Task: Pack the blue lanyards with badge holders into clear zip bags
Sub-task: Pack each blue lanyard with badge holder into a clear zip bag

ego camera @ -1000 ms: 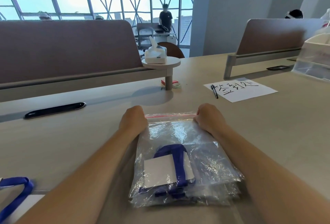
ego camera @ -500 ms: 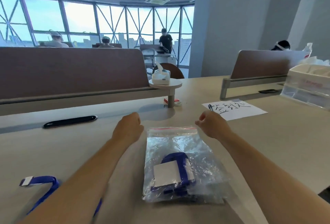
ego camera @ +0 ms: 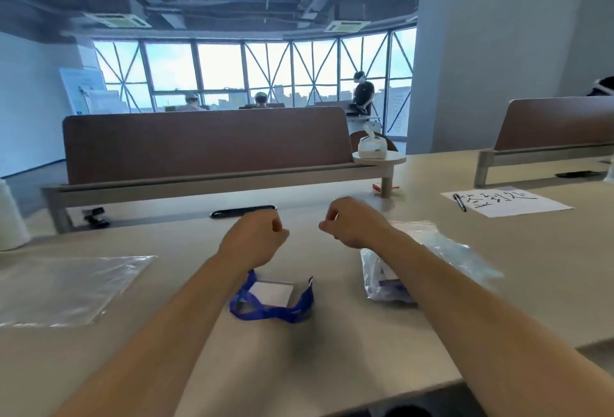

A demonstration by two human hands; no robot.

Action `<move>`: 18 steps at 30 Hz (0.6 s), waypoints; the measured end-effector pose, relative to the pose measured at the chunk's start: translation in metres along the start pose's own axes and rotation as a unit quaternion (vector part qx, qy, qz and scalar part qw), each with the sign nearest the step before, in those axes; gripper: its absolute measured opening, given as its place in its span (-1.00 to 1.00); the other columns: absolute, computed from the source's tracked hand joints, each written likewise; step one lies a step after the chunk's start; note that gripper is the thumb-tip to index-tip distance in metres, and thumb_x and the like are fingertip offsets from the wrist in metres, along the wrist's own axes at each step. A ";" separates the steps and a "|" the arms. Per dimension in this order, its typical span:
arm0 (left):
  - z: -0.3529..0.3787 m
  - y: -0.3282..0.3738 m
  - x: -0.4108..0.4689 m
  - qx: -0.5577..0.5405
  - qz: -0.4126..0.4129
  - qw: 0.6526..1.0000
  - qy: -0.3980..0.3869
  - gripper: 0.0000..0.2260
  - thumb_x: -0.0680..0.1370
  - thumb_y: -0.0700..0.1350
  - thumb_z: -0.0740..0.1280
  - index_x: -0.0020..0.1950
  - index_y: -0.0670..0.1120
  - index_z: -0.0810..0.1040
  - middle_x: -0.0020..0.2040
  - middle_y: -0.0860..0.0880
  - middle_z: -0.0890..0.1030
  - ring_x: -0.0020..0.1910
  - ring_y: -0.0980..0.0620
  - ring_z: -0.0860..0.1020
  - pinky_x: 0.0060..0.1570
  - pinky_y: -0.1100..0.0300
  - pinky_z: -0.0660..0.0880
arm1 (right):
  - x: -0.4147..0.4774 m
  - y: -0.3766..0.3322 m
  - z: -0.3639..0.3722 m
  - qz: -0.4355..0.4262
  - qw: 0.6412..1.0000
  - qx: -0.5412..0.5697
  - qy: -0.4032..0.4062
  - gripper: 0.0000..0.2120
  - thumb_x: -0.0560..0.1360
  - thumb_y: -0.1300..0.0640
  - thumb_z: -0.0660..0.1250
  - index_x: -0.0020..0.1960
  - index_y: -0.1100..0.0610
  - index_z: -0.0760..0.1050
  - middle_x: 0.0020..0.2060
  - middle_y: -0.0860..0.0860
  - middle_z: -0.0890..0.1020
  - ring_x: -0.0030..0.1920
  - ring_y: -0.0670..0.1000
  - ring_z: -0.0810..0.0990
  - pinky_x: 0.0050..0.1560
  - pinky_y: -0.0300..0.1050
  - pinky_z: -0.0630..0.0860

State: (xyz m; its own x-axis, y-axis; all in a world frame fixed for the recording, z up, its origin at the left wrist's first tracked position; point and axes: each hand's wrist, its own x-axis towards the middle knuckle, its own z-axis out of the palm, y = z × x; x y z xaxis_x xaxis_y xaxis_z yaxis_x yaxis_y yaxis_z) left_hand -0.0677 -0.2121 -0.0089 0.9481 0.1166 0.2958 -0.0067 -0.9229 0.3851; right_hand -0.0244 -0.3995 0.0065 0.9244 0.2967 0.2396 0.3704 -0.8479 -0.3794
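Paper [ego camera: 518, 205] bears black handwriting, while left hand [ego camera: 254, 237] and right hand [ego camera: 357, 222] hover curled, empty.

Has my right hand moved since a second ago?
Yes. The right hand let go of the packed bag and shifted left, past its left edge.

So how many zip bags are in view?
2: an empty zip bag flat at far left; a packed zip bag partly under the right forearm. More may be stacked there.
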 end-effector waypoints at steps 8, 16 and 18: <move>-0.007 -0.057 -0.038 0.026 -0.020 0.999 -0.025 -0.92 0.62 -0.01 0.27 -0.03 0.02 0.51 -0.10 0.05 0.56 -0.16 0.08 0.52 -0.06 0.21 0.45 | -0.001 -0.060 0.075 -0.043 0.974 -0.063 -0.212 -0.61 0.44 -0.06 0.49 0.16 0.14 0.62 0.05 0.02 0.65 0.02 0.04 0.60 -0.01 -0.14 0.51; 0.008 -0.087 -0.034 0.033 0.037 0.990 -0.130 -0.78 0.62 -0.08 0.24 0.16 0.01 0.66 0.10 0.04 0.63 -0.08 0.11 0.51 -0.07 0.28 0.39 | 0.020 -0.069 0.103 -0.030 0.948 -0.164 -0.270 -0.55 0.34 -0.21 0.52 -0.20 0.17 0.50 -0.32 0.01 0.49 -0.21 0.08 0.51 -0.14 -0.07 0.46; 0.012 -0.092 -0.029 0.034 0.044 0.987 -0.149 -0.77 0.62 -0.08 0.25 0.19 0.02 0.65 0.18 0.06 0.61 0.01 0.10 0.50 0.04 0.25 0.39 | 0.025 -0.069 0.103 -0.020 0.947 -0.175 -0.269 -0.54 0.35 -0.18 0.52 -0.32 0.17 0.44 -0.40 0.02 0.45 -0.34 0.05 0.45 -0.24 -0.11 0.42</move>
State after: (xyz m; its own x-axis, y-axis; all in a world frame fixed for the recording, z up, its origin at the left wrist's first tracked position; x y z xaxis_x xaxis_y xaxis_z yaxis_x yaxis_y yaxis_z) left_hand -0.0911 -0.1353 -0.0630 0.9963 -0.0687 0.0511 -0.0811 -0.9482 0.3073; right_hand -0.0171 -0.2880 -0.0537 0.8577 0.4327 -0.2776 0.4403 -0.8971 -0.0380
